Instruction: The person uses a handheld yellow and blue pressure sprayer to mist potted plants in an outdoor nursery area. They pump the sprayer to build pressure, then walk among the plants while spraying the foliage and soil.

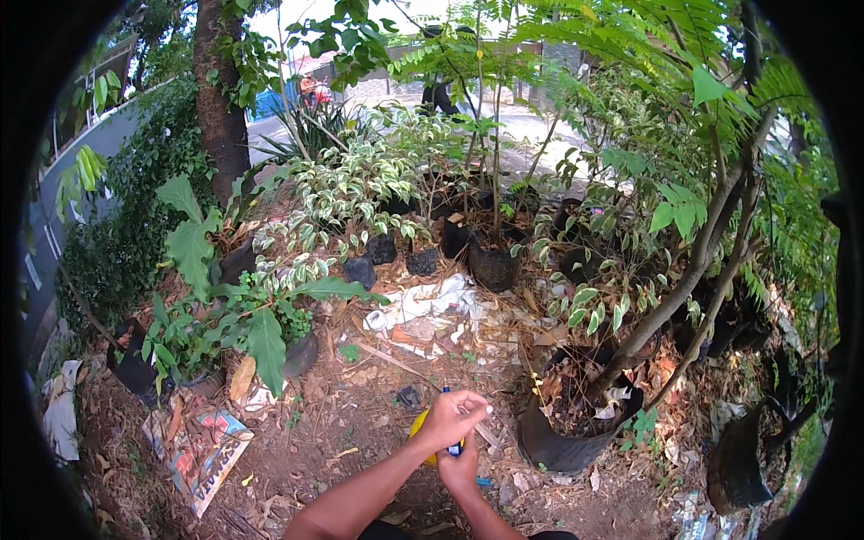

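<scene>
My right hand is closed around a blue object, perhaps a tool handle; most of it is hidden by my hands. Just above and in front of it is my left hand, its fingers curled. A small white spot shows at the left fingertips, too small to identify. A dark blue tip sticks up behind the left hand. Partly covered by my left wrist, a round yellow thing shows close to the ground. Bare soil with dry leaves and twigs lies beneath both hands.
A black grow bag holding a leaning tree stands close on the right. Another black bag is farther right. Crumpled white sheeting lies ahead, before several bagged plants. A printed plastic sack lies left. Beyond, a person walks.
</scene>
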Demonstrator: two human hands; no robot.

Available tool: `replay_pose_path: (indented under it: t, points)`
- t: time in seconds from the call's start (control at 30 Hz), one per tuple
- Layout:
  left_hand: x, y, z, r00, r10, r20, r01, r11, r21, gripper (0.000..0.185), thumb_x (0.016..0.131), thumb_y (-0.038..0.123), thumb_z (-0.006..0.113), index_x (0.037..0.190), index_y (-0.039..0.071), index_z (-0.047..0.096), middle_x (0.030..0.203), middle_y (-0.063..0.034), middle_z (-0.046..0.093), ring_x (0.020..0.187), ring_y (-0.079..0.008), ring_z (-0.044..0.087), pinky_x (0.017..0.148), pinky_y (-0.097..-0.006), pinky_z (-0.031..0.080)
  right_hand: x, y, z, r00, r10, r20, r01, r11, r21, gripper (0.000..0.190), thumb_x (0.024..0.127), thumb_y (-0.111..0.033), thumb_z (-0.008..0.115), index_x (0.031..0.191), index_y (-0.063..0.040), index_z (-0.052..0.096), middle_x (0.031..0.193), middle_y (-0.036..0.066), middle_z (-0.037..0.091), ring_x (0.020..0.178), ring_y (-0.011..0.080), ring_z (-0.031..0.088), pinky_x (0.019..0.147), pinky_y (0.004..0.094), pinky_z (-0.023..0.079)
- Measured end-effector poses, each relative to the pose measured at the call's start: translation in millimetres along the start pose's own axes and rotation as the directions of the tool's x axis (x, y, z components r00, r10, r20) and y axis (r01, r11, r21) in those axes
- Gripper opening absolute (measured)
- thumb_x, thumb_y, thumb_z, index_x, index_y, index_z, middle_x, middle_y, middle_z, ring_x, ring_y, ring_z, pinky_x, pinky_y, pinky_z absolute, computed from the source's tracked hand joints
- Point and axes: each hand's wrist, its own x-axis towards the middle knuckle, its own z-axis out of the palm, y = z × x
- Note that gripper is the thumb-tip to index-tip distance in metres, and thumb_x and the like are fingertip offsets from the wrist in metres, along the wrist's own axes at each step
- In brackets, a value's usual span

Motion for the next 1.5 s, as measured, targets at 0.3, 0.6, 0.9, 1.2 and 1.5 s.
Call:
replay_pose_path:
  t: [0.3, 0.6, 0.9, 1.2, 1.5]
  points:
    - [-8.3, 59.1, -13.6, 0.897, -0.344, -0.277, 0.242, 0.907, -0.343, 0.014, 0.090, 0.012, 0.065, 0.096, -0.002, 0.063, 0.054, 0.0003, 0.049, 0.040, -0.0075, 0.047, 0.035, -0.0251, 0.035, -16.6, -16.4, 4.0, 0.995, 0.002, 0.103, 0.015, 0.986, -0.169, 0.078, 0.076, -0.013, 0.062, 0.145, -0.011, 0.027, 0.099, 0.029, 0.065, 0.092, 0.0444, 0.065, 0.080, 0.0462, 0.051]
    - [-8.2, 164.2, -29.1, 0.975, -0.140, 0.174, 0.108, 0.977, 0.185, 0.040, 0.092, 0.029, 0.062, 0.117, -0.001, 0.057, 0.058, -0.0082, 0.060, 0.049, -0.0178, 0.061, 0.046, -0.0345, 0.048, -22.0, -20.5, 6.0, 0.994, 0.035, 0.104, -0.023, 0.993, -0.112, 0.072, 0.075, -0.003, 0.062, 0.140, 0.001, 0.032, 0.099, 0.019, 0.064, 0.090, 0.0231, 0.064, 0.079, 0.0354, 0.050]
    - [14.5, 146.8, -26.2, 0.961, -0.012, 0.277, -0.225, 0.551, 0.804, 0.075, 0.083, 0.053, 0.061, 0.138, 0.004, 0.044, 0.116, -0.0262, 0.061, 0.098, -0.0439, 0.063, 0.086, -0.0501, 0.051, -10.6, -19.2, 6.0, 0.971, 0.196, 0.138, -0.178, 0.975, -0.130, 0.066, 0.075, -0.015, 0.068, 0.134, -0.006, 0.040, 0.097, 0.027, 0.064, 0.090, 0.0443, 0.064, 0.079, 0.0474, 0.050]
    - [13.1, 35.0, -27.8, 0.930, -0.138, 0.341, -0.280, 0.336, 0.899, 0.052, 0.080, 0.032, 0.068, 0.118, -0.001, 0.057, 0.114, -0.0221, 0.059, 0.109, -0.0374, 0.059, 0.094, -0.0441, 0.047, -5.2, -16.2, 14.0, 0.958, 0.195, 0.208, -0.130, 0.949, -0.288, 0.059, 0.074, -0.023, 0.074, 0.122, 0.003, 0.051, 0.099, 0.024, 0.067, 0.097, 0.0383, 0.066, 0.084, 0.0439, 0.050]
    - [-14.2, 31.2, -34.5, 0.986, -0.068, -0.154, 0.168, 0.309, 0.936, 0.031, 0.084, 0.032, 0.059, 0.094, 0.004, 0.066, 0.080, -0.0189, 0.068, 0.076, -0.0384, 0.068, 0.069, -0.0453, 0.055, 0.2, -28.1, 13.5, 0.941, 0.240, 0.240, -0.161, 0.938, -0.307, 0.084, 0.078, -0.029, 0.068, 0.147, -0.016, 0.022, 0.101, 0.027, 0.066, 0.097, 0.0456, 0.062, 0.084, 0.0509, 0.049]
